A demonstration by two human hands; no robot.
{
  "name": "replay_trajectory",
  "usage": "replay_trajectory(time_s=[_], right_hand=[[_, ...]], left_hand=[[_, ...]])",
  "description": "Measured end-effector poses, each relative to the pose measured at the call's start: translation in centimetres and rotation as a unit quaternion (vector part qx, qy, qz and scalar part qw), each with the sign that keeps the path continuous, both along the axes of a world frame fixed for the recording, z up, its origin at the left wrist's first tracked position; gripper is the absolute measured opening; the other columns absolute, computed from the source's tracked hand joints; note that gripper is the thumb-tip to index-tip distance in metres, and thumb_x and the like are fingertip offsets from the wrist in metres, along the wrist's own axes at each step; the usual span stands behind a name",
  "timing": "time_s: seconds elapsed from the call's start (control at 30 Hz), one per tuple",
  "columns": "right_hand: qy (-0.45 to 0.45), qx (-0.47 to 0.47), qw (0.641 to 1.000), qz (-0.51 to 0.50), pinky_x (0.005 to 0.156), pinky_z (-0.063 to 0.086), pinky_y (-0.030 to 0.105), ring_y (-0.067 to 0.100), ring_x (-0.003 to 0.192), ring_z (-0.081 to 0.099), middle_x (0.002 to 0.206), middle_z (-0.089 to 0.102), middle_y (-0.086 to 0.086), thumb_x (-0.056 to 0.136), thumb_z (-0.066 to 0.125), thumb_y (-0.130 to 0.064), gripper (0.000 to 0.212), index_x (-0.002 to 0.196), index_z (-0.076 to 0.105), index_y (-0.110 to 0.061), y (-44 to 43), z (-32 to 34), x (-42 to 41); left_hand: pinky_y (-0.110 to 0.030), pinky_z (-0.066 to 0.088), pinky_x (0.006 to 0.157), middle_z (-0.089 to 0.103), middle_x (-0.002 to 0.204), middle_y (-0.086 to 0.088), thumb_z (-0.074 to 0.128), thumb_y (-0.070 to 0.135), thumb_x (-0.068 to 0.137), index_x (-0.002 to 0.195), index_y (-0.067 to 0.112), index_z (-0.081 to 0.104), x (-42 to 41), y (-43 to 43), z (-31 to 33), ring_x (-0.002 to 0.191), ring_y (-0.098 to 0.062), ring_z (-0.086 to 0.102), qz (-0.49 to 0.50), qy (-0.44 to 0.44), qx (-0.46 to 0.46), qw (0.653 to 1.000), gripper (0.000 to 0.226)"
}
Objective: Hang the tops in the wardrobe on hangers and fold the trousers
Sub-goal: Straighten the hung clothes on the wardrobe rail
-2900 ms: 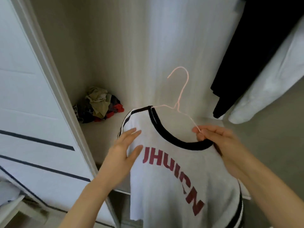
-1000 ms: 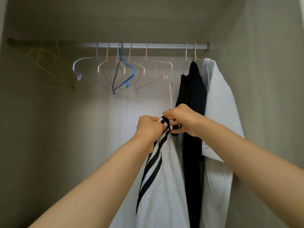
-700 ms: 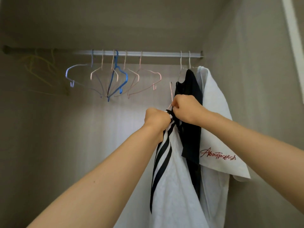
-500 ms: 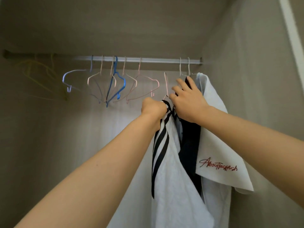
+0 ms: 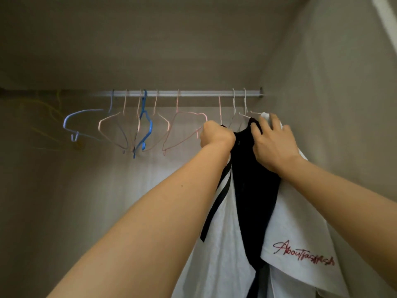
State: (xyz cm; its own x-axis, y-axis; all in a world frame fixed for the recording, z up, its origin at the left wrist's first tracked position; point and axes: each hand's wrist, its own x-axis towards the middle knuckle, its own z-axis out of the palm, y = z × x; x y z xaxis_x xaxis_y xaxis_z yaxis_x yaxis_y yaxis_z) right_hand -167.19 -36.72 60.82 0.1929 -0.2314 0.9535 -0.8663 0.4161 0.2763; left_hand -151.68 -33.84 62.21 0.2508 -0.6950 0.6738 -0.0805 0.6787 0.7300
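Observation:
A white top with black stripes (image 5: pixel 223 222) hangs from a pink wire hanger (image 5: pixel 219 110) whose hook reaches the silver wardrobe rail (image 5: pixel 193 93). My left hand (image 5: pixel 217 134) grips the top's shoulder just below that hook. My right hand (image 5: pixel 271 140) lies with spread fingers on the black top (image 5: pixel 255 194) and the white top with red lettering (image 5: pixel 300 239), both hanging at the rail's right end.
Several bare wire hangers (image 5: pixel 133 127), pale blue, pink and bright blue, hang along the middle of the rail. Yellow hangers (image 5: pixel 49 117) show dimly at the far left. The wardrobe's right wall (image 5: pixel 335 104) is close beside the hung tops.
Both hands rose from chest height to the rail with the striped top. Its pink hook now sits at the rail. My right hand left the hanger and opened onto the neighbouring tops.

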Motion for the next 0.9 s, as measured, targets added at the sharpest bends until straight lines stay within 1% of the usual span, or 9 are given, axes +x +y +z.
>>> replay_trajectory(time_s=[0.07, 0.1, 0.23, 0.37, 0.5, 0.6, 0.7, 0.8, 0.9], right_hand=[[0.008, -0.005, 1.0, 0.002, 0.066, 0.048, 0.042, 0.046, 0.118, 0.051, 0.126, 0.057, 0.026, 0.073, 0.07, -0.021, 0.053, 0.119, 0.06, 0.003, -0.6, -0.2, -0.2], [0.012, -0.006, 1.0, 0.002, 0.067, 0.049, 0.041, 0.045, 0.12, 0.051, 0.126, 0.057, 0.025, 0.073, 0.071, -0.022, 0.055, 0.121, 0.059, 0.003, -0.8, -0.4, -0.1], [0.025, -0.019, 0.999, 0.032, 0.072, 0.05, 0.043, 0.043, 0.123, 0.049, 0.125, 0.058, 0.022, 0.073, 0.07, -0.024, 0.059, 0.125, 0.057, 0.002, -1.4, -0.6, 0.5], [0.042, -0.036, 0.998, 0.041, 0.082, 0.048, 0.046, 0.045, 0.126, 0.047, 0.13, 0.056, 0.021, 0.078, 0.065, -0.027, 0.058, 0.128, 0.056, 0.0, -2.0, -0.7, 0.6], [0.045, -0.043, 0.997, 0.037, 0.087, 0.046, 0.049, 0.045, 0.127, 0.045, 0.132, 0.054, 0.02, 0.081, 0.061, -0.028, 0.057, 0.129, 0.055, 0.0, -2.2, -0.6, 0.2], [0.055, -0.045, 0.997, 0.035, 0.088, 0.046, 0.049, 0.045, 0.128, 0.045, 0.131, 0.055, 0.021, 0.08, 0.061, -0.028, 0.054, 0.126, 0.057, 0.0, -2.4, -0.6, 0.4], [0.065, -0.044, 0.996, 0.035, 0.089, 0.045, 0.049, 0.046, 0.128, 0.044, 0.131, 0.055, 0.021, 0.079, 0.059, -0.027, 0.054, 0.125, 0.057, 0.0, -2.5, -0.5, 0.5], [0.077, -0.044, 0.996, 0.034, 0.088, 0.045, 0.051, 0.047, 0.126, 0.046, 0.129, 0.056, 0.023, 0.077, 0.06, -0.026, 0.053, 0.123, 0.059, 0.001, -2.3, -0.4, 0.5], [0.075, -0.044, 0.996, 0.036, 0.087, 0.045, 0.052, 0.047, 0.127, 0.045, 0.129, 0.056, 0.024, 0.078, 0.061, -0.024, 0.05, 0.12, 0.06, 0.003, -2.3, -0.4, 0.2]], left_hand=[[-0.037, 0.046, 0.09, 0.058, 0.123, -0.015, 0.046, 0.006, 0.098, 0.103, 0.007, 0.051, -0.9, -0.2, 0.3, 0.106, -0.032, 0.056, 0.025, -0.003, -0.008, 1.0, 0.008], [-0.037, 0.046, 0.087, 0.058, 0.119, -0.013, 0.046, 0.005, 0.098, 0.096, 0.009, 0.046, -1.2, -0.4, 0.4, 0.102, -0.031, 0.056, 0.038, -0.004, -0.01, 0.999, 0.004], [-0.035, 0.044, 0.074, 0.053, 0.095, -0.009, 0.047, 0.007, 0.098, 0.073, 0.011, 0.037, -2.0, -2.3, 1.7, 0.09, -0.03, 0.055, 0.081, -0.049, -0.023, 0.995, 0.027], [-0.033, 0.037, 0.071, 0.043, 0.073, -0.001, 0.045, 0.005, 0.098, 0.067, 0.015, 0.033, -1.7, -3.8, 3.0, 0.081, -0.027, 0.047, 0.118, -0.074, -0.034, 0.99, 0.035], [-0.031, 0.037, 0.069, 0.038, 0.068, 0.0, 0.044, 0.0, 0.097, 0.065, 0.013, 0.033, -2.0, -4.4, 3.2, 0.077, -0.027, 0.045, 0.171, -0.116, -0.051, 0.977, 0.036], [-0.033, 0.04, 0.07, 0.047, 0.077, -0.002, 0.046, -0.001, 0.095, 0.07, 0.007, 0.039, -1.8, -4.8, 4.0, 0.081, -0.028, 0.048, 0.18, -0.128, -0.058, 0.974, 0.028], [-0.036, 0.047, 0.077, 0.062, 0.105, -0.011, 0.047, 0.002, 0.095, 0.09, 0.007, 0.057, -1.9, -5.2, 4.7, 0.096, -0.033, 0.059, 0.18, -0.127, -0.071, 0.973, 0.013], [-0.04, 0.05, 0.089, 0.061, 0.12, -0.018, 0.048, 0.004, 0.095, 0.109, 0.002, 0.062, -2.2, -5.3, 4.8, 0.108, -0.038, 0.059, 0.163, -0.118, -0.053, 0.978, 0.02], [-0.042, 0.051, 0.092, 0.056, 0.125, -0.019, 0.051, 0.007, 0.095, 0.114, 0.001, 0.059, -2.4, -5.9, 4.8, 0.111, -0.039, 0.058, 0.143, -0.126, -0.036, 0.981, 0.022]])
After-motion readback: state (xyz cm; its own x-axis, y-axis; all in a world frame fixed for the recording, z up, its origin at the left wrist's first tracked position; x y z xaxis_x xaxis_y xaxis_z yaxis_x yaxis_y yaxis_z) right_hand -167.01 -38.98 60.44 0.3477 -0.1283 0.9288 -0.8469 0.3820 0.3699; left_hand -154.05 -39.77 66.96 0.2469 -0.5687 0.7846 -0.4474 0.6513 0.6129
